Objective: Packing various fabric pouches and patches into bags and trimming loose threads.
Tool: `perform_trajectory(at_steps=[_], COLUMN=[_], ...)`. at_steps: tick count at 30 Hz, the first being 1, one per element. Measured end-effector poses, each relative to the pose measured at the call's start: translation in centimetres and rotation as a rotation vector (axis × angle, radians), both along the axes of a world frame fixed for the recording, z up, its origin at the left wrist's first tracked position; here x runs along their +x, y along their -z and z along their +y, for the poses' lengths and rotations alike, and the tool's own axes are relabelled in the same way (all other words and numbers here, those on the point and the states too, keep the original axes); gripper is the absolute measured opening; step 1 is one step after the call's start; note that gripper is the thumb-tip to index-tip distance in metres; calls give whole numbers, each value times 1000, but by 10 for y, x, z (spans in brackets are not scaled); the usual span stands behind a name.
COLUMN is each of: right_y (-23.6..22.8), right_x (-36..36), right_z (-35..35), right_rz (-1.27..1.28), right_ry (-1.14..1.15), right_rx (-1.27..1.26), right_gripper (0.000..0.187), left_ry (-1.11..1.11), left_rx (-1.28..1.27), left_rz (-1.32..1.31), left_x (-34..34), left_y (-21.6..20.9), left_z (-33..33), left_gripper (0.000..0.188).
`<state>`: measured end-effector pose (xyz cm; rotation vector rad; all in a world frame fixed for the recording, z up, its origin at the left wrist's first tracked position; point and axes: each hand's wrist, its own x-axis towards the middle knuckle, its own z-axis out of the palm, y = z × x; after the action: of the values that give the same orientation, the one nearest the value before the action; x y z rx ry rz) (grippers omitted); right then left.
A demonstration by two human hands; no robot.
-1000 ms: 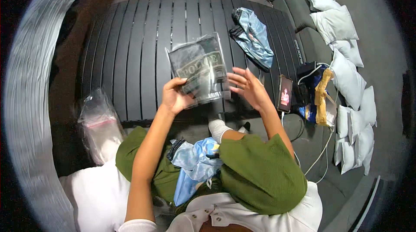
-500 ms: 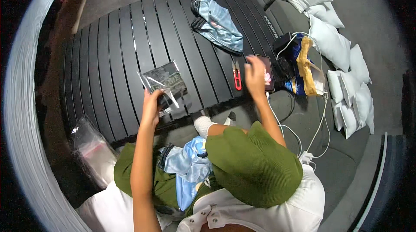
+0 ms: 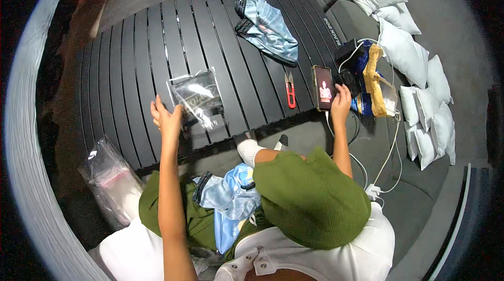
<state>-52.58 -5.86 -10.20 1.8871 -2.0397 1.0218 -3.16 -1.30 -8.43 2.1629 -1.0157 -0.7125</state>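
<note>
My left hand [image 3: 168,118] hovers at the left edge of a clear plastic bag [image 3: 197,97] with a dark, flat folded item in it. Its fingers are apart, and the bag lies flat on the black slatted table [image 3: 142,60]. At the right side of a phone [image 3: 323,89] with a lit screen is my right hand [image 3: 341,103], fingers loosely bent and apart, near or touching the phone's edge. Red-handled thread snips [image 3: 290,92] lie left of the phone. A light blue satin garment with black trim [image 3: 268,29] rests farther back on the table.
Another blue satin garment [image 3: 228,202] lies on my lap. Clear plastic bags [image 3: 113,181] sit at my left. A blue and yellow package [image 3: 371,81] and white cables [image 3: 391,160] are right of the phone. White pillows [image 3: 401,50] line the grey sofa [image 3: 409,191].
My left hand has let go of the plastic bag and moved slightly left; the bag now lies flat. My right hand has moved from the phone's left side to its right edge.
</note>
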Motion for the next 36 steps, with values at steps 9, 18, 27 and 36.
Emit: perform_trajectory(at_steps=[9, 18, 27, 36], right_y=[2, 12, 9, 4], right_x=[-25, -37, -39, -39], right_z=[-5, -1, -3, 0], right_rz=[-900, -581, -487, -525], right_ry=[20, -180, -189, -206], right_rx=[429, 567, 604, 640], right_gripper=[42, 71, 84, 80], left_ry=[103, 229, 235, 248], left_rx=[-76, -37, -64, -65], left_rz=[-22, -65, -85, -102], left_x=[6, 1, 6, 7], left_y=[5, 3, 1, 4], left_z=[1, 3, 2, 3], left_gripper=[69, 64, 64, 62])
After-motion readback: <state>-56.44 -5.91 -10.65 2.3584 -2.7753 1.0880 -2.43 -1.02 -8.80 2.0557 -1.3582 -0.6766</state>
